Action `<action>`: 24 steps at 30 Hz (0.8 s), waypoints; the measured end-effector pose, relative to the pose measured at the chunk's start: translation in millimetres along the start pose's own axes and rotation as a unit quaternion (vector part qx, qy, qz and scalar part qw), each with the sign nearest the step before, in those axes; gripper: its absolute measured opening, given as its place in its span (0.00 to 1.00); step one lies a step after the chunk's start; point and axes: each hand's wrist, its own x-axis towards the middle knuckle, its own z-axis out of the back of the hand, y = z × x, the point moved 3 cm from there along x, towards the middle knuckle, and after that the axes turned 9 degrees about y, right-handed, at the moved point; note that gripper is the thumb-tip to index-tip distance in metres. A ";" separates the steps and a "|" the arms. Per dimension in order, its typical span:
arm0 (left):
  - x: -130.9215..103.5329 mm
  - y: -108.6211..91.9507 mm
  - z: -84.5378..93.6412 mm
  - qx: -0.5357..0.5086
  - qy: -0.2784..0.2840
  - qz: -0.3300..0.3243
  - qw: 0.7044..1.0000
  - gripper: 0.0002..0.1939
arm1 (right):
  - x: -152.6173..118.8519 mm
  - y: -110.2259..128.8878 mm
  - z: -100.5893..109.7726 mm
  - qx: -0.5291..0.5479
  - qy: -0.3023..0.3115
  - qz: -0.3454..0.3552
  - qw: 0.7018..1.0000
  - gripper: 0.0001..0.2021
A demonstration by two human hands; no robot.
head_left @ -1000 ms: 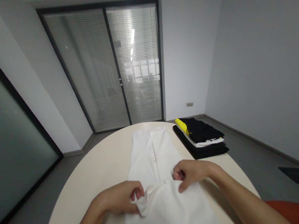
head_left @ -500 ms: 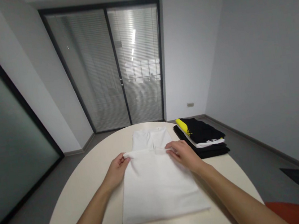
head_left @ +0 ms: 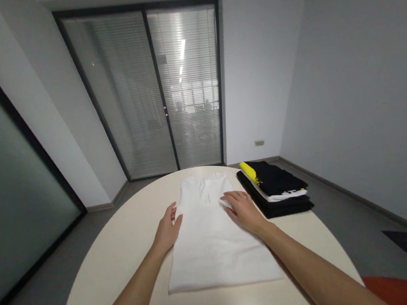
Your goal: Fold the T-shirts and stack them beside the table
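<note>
Folded white cloth garment (head_left: pixel 219 249); left hand (head_left: pixel 166 230), right hand (head_left: pixel 244 212): both part-open, gripping nothing; dragging fingers could rumple its upper layer.

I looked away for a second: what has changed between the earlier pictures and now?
The near part of the white cloth garment has been folded forward, away from the person, over its far part. The left hand and right hand, which pinched the folded edge, have let go and opened. The stack of folded black, white and yellow cloth and the rounded cream table stayed as they were.
</note>
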 end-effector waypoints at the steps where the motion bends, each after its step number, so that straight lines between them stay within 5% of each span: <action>1: -3.2 -3.1 0.8 0.031 -0.001 -0.018 0.999 0.31 | -3.4 2.5 3.0 0.014 0.016 0.009 1.000 0.13; 4: -19.1 -28.9 5.0 0.161 0.037 -0.099 0.981 0.21 | -17.7 20.2 13.6 0.094 0.137 0.055 0.985 0.10; 8: -47.1 -73.3 1.0 0.225 0.253 -0.096 0.936 0.08 | -37.7 54.1 17.9 0.134 0.316 0.121 0.932 0.19; 12: -72.8 -105.5 -12.7 0.235 0.392 -0.055 0.887 0.19 | -44.7 68.7 10.2 0.096 0.370 0.110 0.917 0.27; 16: -88.4 -118.7 -26.8 0.296 0.421 -0.051 0.856 0.17 | -46.9 69.5 5.9 0.103 0.402 0.094 0.905 0.20; 20: -91.2 -124.0 -29.1 0.321 0.399 -0.046 0.858 0.06 | -47.8 67.6 5.3 0.144 0.415 0.092 0.894 0.09; 24: -91.1 -128.1 -27.3 0.290 0.428 -0.007 0.856 0.06 | -50.4 64.4 4.2 0.195 0.466 0.047 0.862 0.10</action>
